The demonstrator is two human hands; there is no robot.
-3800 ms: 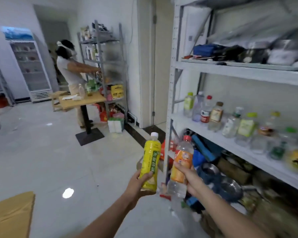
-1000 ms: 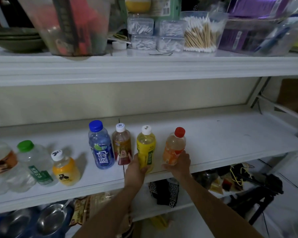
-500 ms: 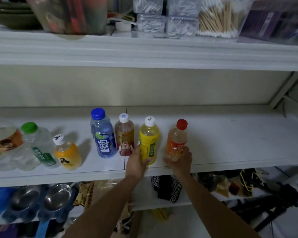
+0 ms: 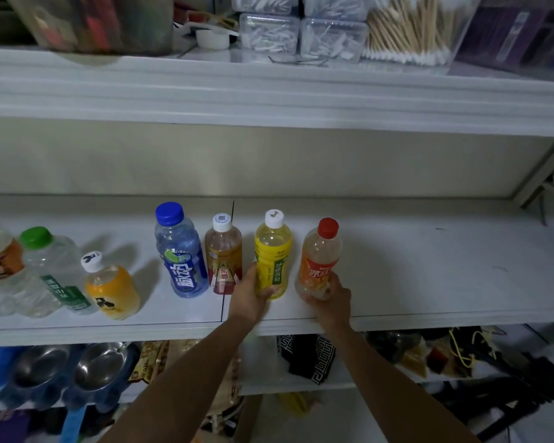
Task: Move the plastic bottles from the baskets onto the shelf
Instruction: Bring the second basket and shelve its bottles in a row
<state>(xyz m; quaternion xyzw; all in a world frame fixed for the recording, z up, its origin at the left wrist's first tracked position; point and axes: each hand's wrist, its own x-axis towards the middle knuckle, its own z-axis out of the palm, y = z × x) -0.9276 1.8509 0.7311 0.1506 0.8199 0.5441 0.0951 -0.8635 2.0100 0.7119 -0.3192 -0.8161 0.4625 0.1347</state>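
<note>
A yellow bottle with a white cap (image 4: pixel 273 251) stands upright on the white shelf (image 4: pixel 429 282), and my left hand (image 4: pixel 248 297) grips its lower part. Just to its right stands a clear bottle with an orange label and red cap (image 4: pixel 319 260); my right hand (image 4: pixel 330 298) holds it at the base. Left of them stand a brown-labelled bottle (image 4: pixel 223 255) and a blue bottle (image 4: pixel 181 254), both upright and touched by neither hand.
Farther left on the shelf are a small orange bottle (image 4: pixel 111 287), a green-capped clear bottle (image 4: pixel 50 270) and another at the frame edge. The shelf above holds cotton-swab boxes (image 4: pixel 406 30). Steel bowls (image 4: pixel 101 367) sit on the shelf below. The shelf's right part is bare.
The two bottles, earlier carried across the room, now stand on the shelf. Over the last second both hands stay on them; the view has shifted slightly closer.
</note>
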